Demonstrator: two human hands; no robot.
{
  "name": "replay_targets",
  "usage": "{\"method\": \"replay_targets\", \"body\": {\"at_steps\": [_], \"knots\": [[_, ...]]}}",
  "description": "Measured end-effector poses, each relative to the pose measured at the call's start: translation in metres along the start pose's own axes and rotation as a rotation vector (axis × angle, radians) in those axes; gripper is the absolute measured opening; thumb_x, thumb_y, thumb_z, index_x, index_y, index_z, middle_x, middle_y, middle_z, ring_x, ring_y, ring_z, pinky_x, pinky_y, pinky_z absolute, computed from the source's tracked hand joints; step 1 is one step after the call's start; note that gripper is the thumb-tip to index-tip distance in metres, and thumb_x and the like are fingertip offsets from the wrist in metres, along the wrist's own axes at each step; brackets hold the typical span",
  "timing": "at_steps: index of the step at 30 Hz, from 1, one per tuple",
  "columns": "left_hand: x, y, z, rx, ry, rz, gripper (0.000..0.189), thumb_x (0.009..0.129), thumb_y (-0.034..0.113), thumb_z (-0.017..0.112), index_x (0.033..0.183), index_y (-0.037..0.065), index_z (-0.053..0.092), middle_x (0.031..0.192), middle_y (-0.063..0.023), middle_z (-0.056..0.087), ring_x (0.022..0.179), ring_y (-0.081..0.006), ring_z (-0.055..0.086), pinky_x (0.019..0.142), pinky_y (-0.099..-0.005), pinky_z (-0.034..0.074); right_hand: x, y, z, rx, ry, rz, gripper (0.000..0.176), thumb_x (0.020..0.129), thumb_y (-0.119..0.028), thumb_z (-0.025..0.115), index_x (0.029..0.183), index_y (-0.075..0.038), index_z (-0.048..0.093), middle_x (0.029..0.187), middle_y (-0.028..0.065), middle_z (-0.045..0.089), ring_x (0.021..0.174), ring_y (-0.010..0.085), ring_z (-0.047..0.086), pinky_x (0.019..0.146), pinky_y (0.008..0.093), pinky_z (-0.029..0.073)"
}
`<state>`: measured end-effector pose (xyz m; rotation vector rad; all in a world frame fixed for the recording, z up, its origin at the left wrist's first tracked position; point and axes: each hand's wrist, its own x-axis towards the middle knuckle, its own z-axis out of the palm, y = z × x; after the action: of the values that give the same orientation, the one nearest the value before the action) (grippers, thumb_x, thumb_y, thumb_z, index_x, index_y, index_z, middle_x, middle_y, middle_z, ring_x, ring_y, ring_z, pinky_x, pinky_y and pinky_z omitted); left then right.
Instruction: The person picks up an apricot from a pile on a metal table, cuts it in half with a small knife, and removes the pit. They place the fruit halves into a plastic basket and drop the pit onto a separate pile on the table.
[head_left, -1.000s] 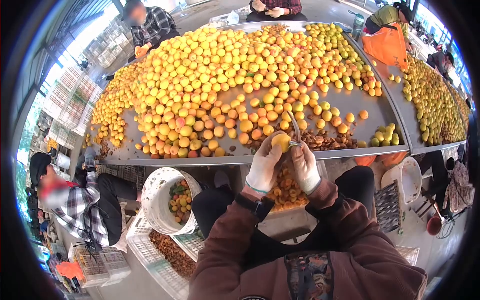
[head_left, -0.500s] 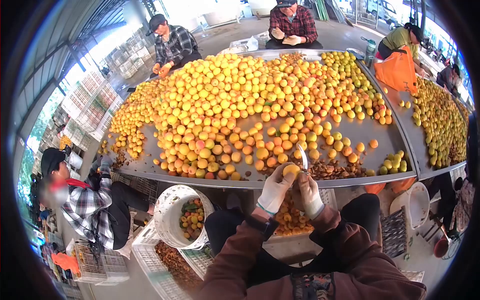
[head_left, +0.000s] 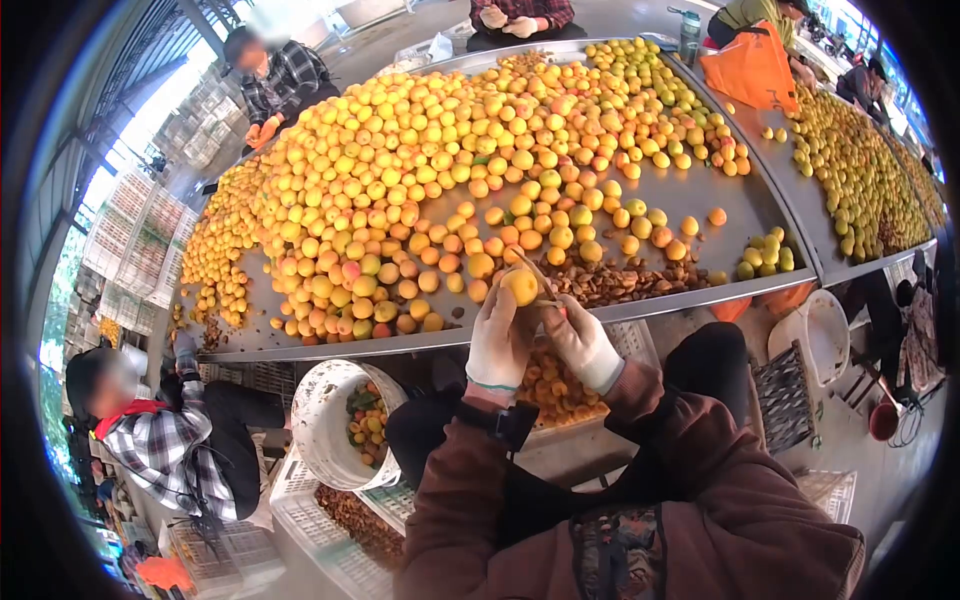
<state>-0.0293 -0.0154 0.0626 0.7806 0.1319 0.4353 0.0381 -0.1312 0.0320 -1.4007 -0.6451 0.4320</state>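
Note:
My left hand [head_left: 500, 345], in a white glove, grips a yellow apricot [head_left: 521, 287] just over the near edge of the metal table [head_left: 440, 342]. My gloved right hand [head_left: 584, 345] is closed around a small knife [head_left: 537, 270], whose blade lies against the apricot's far right side. How deep the blade sits cannot be made out. Beyond my hands, a large heap of whole apricots [head_left: 400, 160] covers much of the table. A pile of brown pits [head_left: 630, 284] lies close by on the right. Below my hands, halved apricots [head_left: 556, 390] fill a crate between my knees.
To my left stands a white bucket [head_left: 315, 425] holding fruit and leaves, beside a crate of brown pits [head_left: 362, 525]. Greenish apricots [head_left: 765, 255] sit at the table's right corner. An orange bag [head_left: 750, 70] lies farther back. Co-workers sit around the table.
The view has tilted down and shifted. The knife was raised upright beside the apricot; now its blade is laid against the fruit, and the apricot has been turned in my left hand.

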Motion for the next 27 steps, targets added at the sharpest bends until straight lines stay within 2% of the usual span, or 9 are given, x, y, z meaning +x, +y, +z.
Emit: {"method": "replay_targets", "body": {"at_steps": [4, 11, 14, 16, 18, 20, 21, 24, 27], "knots": [[-0.002, -0.003, 0.003, -0.057, -0.017, -0.026, 0.047, 0.101, 0.033, 0.044, 0.128, -0.005, 0.046, 0.118, -0.0160, 0.059, 0.111, -0.0251, 0.056, 0.098, -0.0385, 0.043, -0.002, -0.006, 0.000, 0.002, -0.044, -0.032, 0.040, 0.097, -0.031, 0.053, 0.122, 0.001, 0.051, 0.080, 0.0112, 0.060, 0.075, 0.0127, 0.056, 0.069, 0.0285, 0.048], [-0.003, -0.001, 0.007, -0.044, -0.080, -0.017, 0.043, 0.099, 0.031, 0.050, 0.128, -0.001, 0.048, 0.115, -0.0147, 0.060, 0.110, -0.0256, 0.057, 0.095, -0.0381, 0.045, -0.008, -0.017, -0.005, 0.013, -0.101, 0.071, 0.042, 0.099, -0.032, 0.050, 0.122, 0.004, 0.050, 0.095, 0.0011, 0.057, 0.088, 0.0077, 0.049, 0.076, 0.0232, 0.044], [0.001, 0.027, 0.006, 0.341, -0.091, -0.016, 0.043, 0.097, 0.031, 0.053, 0.127, 0.000, 0.049, 0.116, -0.0136, 0.059, 0.109, -0.0245, 0.057, 0.094, -0.0378, 0.046, -0.007, -0.013, -0.013, -0.113, -0.139, 0.048, 0.033, 0.098, -0.032, 0.052, 0.108, -0.001, 0.054, 0.080, 0.0109, 0.060, 0.074, 0.0151, 0.056, 0.069, 0.0303, 0.048], [0.003, 0.045, 0.007, 0.985, -0.223, 0.003, 0.038, 0.095, 0.019, 0.057, 0.128, 0.001, 0.049, 0.114, -0.0065, 0.059, 0.106, -0.0153, 0.056, 0.091, -0.0282, 0.046, -0.003, -0.013, -0.017, -0.144, -0.209, -0.008, 0.032, 0.097, -0.033, 0.052, 0.100, -0.001, 0.053, 0.076, 0.0129, 0.060, 0.071, 0.0211, 0.061, 0.066, 0.0328, 0.048], [-0.003, 0.033, 0.010, 0.870, -0.155, -0.037, 0.041, 0.094, 0.023, 0.060, 0.128, 0.001, 0.050, 0.116, -0.0053, 0.058, 0.106, -0.0150, 0.056, 0.092, -0.0289, 0.045, -0.005, -0.025, -0.019, -0.212, -0.185, -0.021, 0.033, 0.097, -0.034, 0.052, 0.103, -0.002, 0.053, 0.075, 0.0150, 0.060, 0.071, 0.0260, 0.063, 0.065, 0.0343, 0.049], [-0.002, 0.008, 0.002, 0.059, -0.077, -0.157, 0.042, 0.094, 0.027, 0.060, 0.127, 0.003, 0.052, 0.117, -0.0036, 0.058, 0.106, -0.0144, 0.055, 0.092, -0.0291, 0.044, -0.003, -0.032, -0.018, -0.280, -0.155, -0.039, 0.033, 0.097, -0.034, 0.051, 0.105, -0.002, 0.053, 0.075, 0.0170, 0.061, 0.071, 0.0308, 0.065, 0.064, 0.0358, 0.049], [-0.005, -0.001, -0.007, 0.455, -0.077, -0.019, 0.043, 0.094, 0.033, 0.060, 0.125, 0.004, 0.053, 0.118, -0.0031, 0.057, 0.106, -0.0148, 0.055, 0.091, -0.0286, 0.044, -0.003, -0.032, -0.016, -0.291, -0.113, -0.079, 0.034, 0.097, -0.034, 0.051, 0.108, -0.002, 0.053, 0.075, 0.0184, 0.061, 0.072, 0.0345, 0.065, 0.063, 0.0368, 0.049], [-0.007, -0.003, 0.003, 0.521, -0.027, 0.102, 0.039, 0.095, 0.030, 0.059, 0.122, 0.003, 0.055, 0.113, -0.0026, 0.060, 0.104, -0.0147, 0.057, 0.088, -0.0270, 0.044, 0.000, -0.012, -0.018, -0.307, -0.072, -0.152, 0.036, 0.097, -0.032, 0.050, 0.117, -0.002, 0.050, 0.077, 0.0202, 0.062, 0.073, 0.0386, 0.064, 0.062, 0.0381, 0.050], [-0.005, 0.030, 0.003, 0.780, 0.011, -0.092, 0.033, 0.094, 0.024, 0.058, 0.118, 0.001, 0.058, 0.108, -0.0011, 0.063, 0.099, -0.0139, 0.058, 0.083, -0.0255, 0.045, 0.002, 0.007, -0.025, -0.276, -0.191, -0.066, 0.030, 0.096, -0.030, 0.051, 0.108, -0.002, 0.052, 0.074, 0.0193, 0.060, 0.071, 0.0378, 0.064, 0.060, 0.0385, 0.049]]}}
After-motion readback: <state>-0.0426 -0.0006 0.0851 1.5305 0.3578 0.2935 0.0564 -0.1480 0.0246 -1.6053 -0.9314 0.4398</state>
